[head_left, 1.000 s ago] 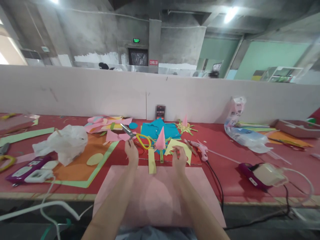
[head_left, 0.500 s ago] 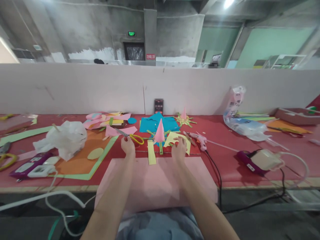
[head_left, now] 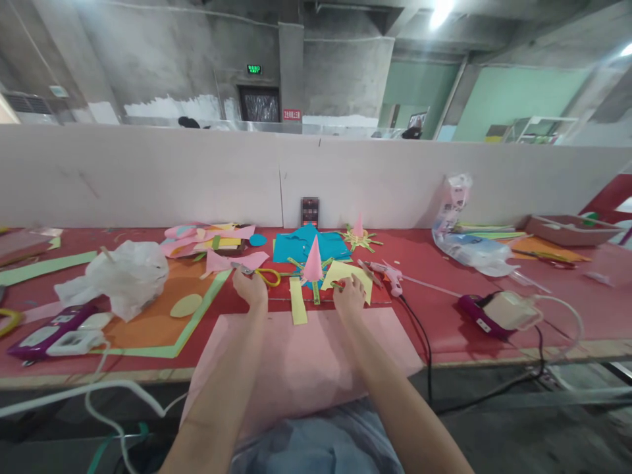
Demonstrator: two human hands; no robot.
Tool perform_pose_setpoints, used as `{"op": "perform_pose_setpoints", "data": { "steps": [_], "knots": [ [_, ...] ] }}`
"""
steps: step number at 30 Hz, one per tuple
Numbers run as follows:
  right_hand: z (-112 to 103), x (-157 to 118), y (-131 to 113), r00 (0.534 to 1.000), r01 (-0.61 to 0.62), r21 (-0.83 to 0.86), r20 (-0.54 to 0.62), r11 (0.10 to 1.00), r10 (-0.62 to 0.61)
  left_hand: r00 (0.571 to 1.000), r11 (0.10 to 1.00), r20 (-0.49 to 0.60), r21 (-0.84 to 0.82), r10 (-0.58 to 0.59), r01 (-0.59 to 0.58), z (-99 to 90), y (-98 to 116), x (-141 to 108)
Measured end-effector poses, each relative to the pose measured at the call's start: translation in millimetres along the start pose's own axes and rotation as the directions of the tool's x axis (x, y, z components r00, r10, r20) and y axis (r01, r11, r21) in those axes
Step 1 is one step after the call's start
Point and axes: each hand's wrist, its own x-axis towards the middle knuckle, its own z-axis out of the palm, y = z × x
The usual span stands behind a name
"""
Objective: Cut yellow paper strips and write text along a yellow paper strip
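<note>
My left hand (head_left: 249, 288) is closed around the blades of a pair of scissors (head_left: 269, 278), whose yellow handles point right. Fingers pinched together, my right hand (head_left: 349, 293) is over a pale yellow paper sheet (head_left: 363, 280), closed on the end of a narrow green paper strip (head_left: 336, 285). Between my hands a pink paper cone (head_left: 313, 262) stands upright on a base with green strips radiating outward. A pale yellow strip (head_left: 298, 304) lies in front of it, to the left. Behind the cone lies blue paper (head_left: 289, 247).
A pink glue gun (head_left: 392, 275) lies right of my right hand, its black cord crossing the table edge. A second cone piece (head_left: 359, 232) stands behind. Crumpled white plastic (head_left: 123, 276) and a purple power strip (head_left: 54, 332) are left. Pink paper (head_left: 306, 355) overhangs the front edge.
My right fingers have drawn together at the green strip. The scissors in my left hand have tilted slightly, blade end lower. The view has shifted a little to the right.
</note>
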Motion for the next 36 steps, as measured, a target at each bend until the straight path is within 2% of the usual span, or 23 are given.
{"op": "perform_pose_setpoints", "data": {
  "steps": [1, 2, 4, 5, 6, 8, 9, 11, 13, 17, 19, 23, 25, 28, 31, 34, 36],
  "knots": [
    [-0.4, -1.0, -0.9, 1.000, 0.018, -0.007, -0.005, 1.000, -0.018, 0.999, 1.000, -0.046, 0.027, 0.002, 0.000, -0.4, 4.9, -3.1],
    [-0.5, -2.1, -1.8, 0.999, 0.039, -0.015, -0.011, 0.999, -0.039, 0.999, 0.999, -0.038, 0.029, 0.038, -0.037, -0.2, 10.2, -7.5],
    [-0.4, -4.7, -3.8, 0.996, 0.084, -0.035, -0.014, 0.996, -0.084, 0.978, 0.981, 0.079, -0.020, 0.192, -0.191, 1.8, 21.0, -20.1],
    [-0.1, -6.2, -4.7, 0.994, 0.106, -0.048, -0.008, 0.993, -0.106, 0.946, 0.961, 0.168, -0.063, 0.277, -0.270, 3.5, 26.1, -27.6],
    [0.2, -7.7, -5.6, 0.992, 0.126, -0.062, 0.003, 0.990, -0.126, 0.892, 0.932, 0.273, -0.109, 0.361, -0.344, 5.3, 30.8, -35.4],
    [1.4, -10.2, -6.9, 0.988, 0.154, -0.080, 0.027, 0.985, -0.153, 0.741, 0.884, 0.486, -0.187, 0.463, -0.429, 9.2, 37.7, -49.6],
    [2.0, -11.0, -7.3, 0.987, 0.157, -0.079, 0.031, 0.984, -0.155, 0.689, 0.875, 0.548, -0.203, 0.474, -0.441, 10.9, 39.8, -54.9],
    [3.1, -11.4, -7.5, 0.990, 0.143, -0.058, 0.018, 0.988, -0.142, 0.647, 0.875, 0.600, -0.224, 0.471, -0.429, 13.2, 40.9, -60.4],
    [3.0, -9.7, -7.2, 0.993, 0.116, -0.009, -0.020, 0.993, -0.116, 0.660, 0.884, 0.594, -0.235, 0.460, -0.405, 14.3, 38.4, -59.5],
    [-0.9, -1.2, -5.6, 0.993, 0.042, 0.105, -0.117, 0.994, -0.029, 0.760, 0.913, 0.506, -0.210, 0.408, -0.350, 14.7, 28.8, -49.5],
    [-2.5, 2.8, -4.8, 0.992, 0.014, 0.112, -0.126, 0.994, 0.000, 0.784, 0.925, 0.492, -0.201, 0.379, -0.321, 15.3, 25.5, -46.8],
    [-2.3, 4.8, -5.0, 0.990, 0.032, 0.196, -0.140, 0.980, -0.004, 0.768, 0.924, 0.515, -0.202, 0.381, -0.323, 17.7, 23.8, -48.2],
    [-4.0, 5.2, -8.6, 0.986, 0.084, 0.248, -0.157, 0.965, -0.046, 0.757, 0.921, 0.524, -0.211, 0.390, -0.329, 19.2, 23.0, -49.2],
    [-14.2, 14.3, -20.1, 0.974, 0.187, 0.262, -0.174, 0.947, -0.144, 0.762, 0.928, 0.530, -0.209, 0.371, -0.307, 21.5, 20.2, -48.8],
    [-33.8, 40.4, -33.8, 0.934, 0.315, 0.213, -0.244, 0.925, -0.262, 0.766, 0.933, 0.532, -0.204, 0.360, -0.296, 22.7, 17.6, -47.9],
    [-55.9, 77.9, -37.8, 0.896, 0.364, 0.122, -0.318, 0.923, -0.311, 0.768, 0.935, 0.535, -0.199, 0.354, -0.292, 22.5, 18.0, -48.2],
    [-67.3, 100.4, -31.1, 0.897, 0.368, 0.071, -0.290, 0.927, -0.334, 0.776, 0.944, 0.537, -0.182, 0.330, -0.275, 22.1, 19.2, -48.8]
  ]
}}
